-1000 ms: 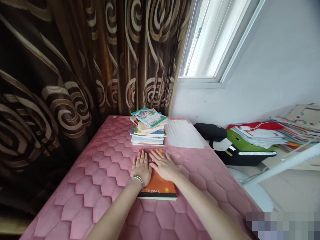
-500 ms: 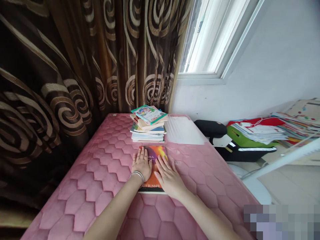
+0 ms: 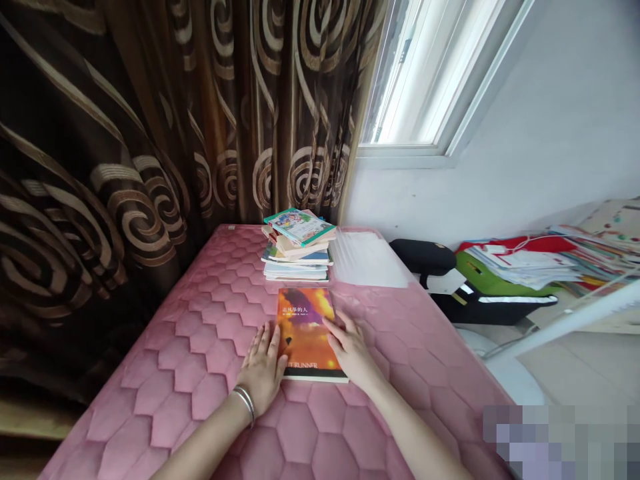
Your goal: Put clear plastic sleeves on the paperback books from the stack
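An orange and purple paperback book (image 3: 306, 330) lies closed on the pink quilted mattress (image 3: 200, 347), its cover reading "...TE RUNNER" near the bottom. Flat beside its left edge rests my left hand (image 3: 263, 370), fingers extended, with thin bangles at the wrist. The thumb is at the book's lower left edge. My right hand (image 3: 353, 350) is along the right edge, fingers apart, with fingertips touching the cover. Just beyond the book stands an uneven stack of books (image 3: 297, 257), topped by a green-edged picture-cover book (image 3: 300, 227).
White translucent plastic sheeting (image 3: 370, 260) covers the mattress's far right corner. A patterned brown curtain (image 3: 240, 120) hangs along the left and back. To the right are a black padded armrest (image 3: 423, 257), a green and black bag (image 3: 487, 280), piled papers (image 3: 525, 265) and a white pole (image 3: 565, 327).
My left hand has slid off the cover to the left onto the mattress. My right hand has shifted right to the book's edge, uncovering most of the cover.
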Demonstrator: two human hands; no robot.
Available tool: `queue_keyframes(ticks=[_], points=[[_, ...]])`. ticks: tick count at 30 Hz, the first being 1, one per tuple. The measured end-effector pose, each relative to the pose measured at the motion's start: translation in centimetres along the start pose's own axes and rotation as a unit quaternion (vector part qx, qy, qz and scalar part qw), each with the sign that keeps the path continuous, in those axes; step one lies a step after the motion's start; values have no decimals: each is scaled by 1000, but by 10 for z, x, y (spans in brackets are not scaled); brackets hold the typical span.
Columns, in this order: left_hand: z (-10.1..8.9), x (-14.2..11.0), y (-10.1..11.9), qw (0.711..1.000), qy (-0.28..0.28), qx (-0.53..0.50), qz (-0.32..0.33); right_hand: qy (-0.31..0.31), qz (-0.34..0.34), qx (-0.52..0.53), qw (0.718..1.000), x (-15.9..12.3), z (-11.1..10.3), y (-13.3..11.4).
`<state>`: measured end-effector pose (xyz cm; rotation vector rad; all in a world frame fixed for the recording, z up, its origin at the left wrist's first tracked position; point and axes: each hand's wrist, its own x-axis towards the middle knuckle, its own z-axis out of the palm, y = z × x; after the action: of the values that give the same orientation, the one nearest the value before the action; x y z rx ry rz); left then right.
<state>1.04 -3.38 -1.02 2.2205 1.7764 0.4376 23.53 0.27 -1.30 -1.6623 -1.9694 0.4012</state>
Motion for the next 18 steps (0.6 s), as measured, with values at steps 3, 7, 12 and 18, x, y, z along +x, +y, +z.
queue_keyframes(ticks=[3,7,12,18], points=[[1,9,0,998,27,-54,-21,5,87,120,989,4,-2,10],[-5,39,12,973,50,-198,-112,-9,149,204,967,7,-4,17],[-13,75,9,940,44,-258,-219,-9,142,202,969,5,-9,8],[-7,81,8,921,44,-321,-217,5,170,225,959,3,-12,2]])
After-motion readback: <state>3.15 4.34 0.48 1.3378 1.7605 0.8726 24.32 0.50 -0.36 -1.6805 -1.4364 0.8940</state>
